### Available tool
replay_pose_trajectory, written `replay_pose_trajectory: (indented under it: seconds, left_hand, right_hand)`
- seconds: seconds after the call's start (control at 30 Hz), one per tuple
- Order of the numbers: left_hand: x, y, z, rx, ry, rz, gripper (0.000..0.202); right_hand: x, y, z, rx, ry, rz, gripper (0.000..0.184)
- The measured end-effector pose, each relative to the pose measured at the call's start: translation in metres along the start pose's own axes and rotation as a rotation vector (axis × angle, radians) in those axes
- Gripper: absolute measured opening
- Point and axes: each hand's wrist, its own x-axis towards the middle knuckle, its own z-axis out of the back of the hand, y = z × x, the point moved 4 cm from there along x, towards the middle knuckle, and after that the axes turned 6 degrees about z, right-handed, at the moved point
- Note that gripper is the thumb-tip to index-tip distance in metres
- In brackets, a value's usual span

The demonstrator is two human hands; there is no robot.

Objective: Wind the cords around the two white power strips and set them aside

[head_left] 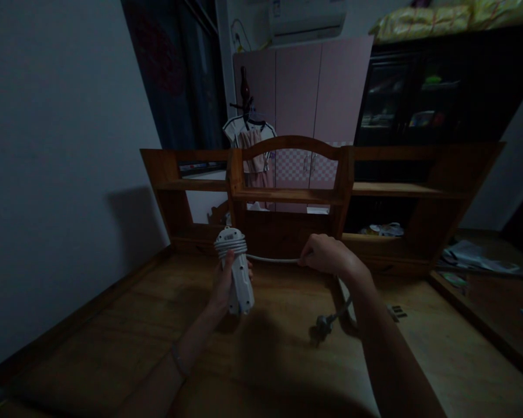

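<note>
A white power strip (241, 284) stands nearly upright in my left hand (224, 284), its screwed back towards me. Several turns of its own cable (270, 260) lie around the upper end. From there the cable runs right, nearly straight, to my right hand (325, 253), whose fingers pinch it. Past that hand the cable drops behind my right forearm and comes out below, ending in a plug (323, 325) that hangs just over or touches the wooden surface; I cannot tell which. My left fingers wrap the strip below the cable turns.
The wooden surface (279, 348) ends at a wooden shelf unit (287, 197). Another white item (347, 299), partly behind my right forearm, lies beside a small pronged piece (396, 312). A plain wall (70, 145) bounds the left. Plastic bags (477, 255) lie at the right.
</note>
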Motion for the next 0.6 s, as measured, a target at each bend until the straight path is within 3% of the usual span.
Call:
replay_pose_trajectory:
  seconds: [0.2,0.37,0.6]
  left_hand:
    - [-0.004,0.0,0.005,0.151,-0.141,0.045,0.056]
    - [-0.006,0.009,-0.001,0.259,-0.055,0.141,0.06]
    - [-0.009,0.007,-0.01,0.395,0.043,0.155,0.055]
  right_hand:
    - [-0.004,0.011,0.015,0.135,-0.142,0.132,0.021]
    - [-0.017,0.041,0.02,0.07,-0.222,0.216,0.018]
    - [-0.026,0.07,0.022,-0.048,-0.244,0.363,0.022]
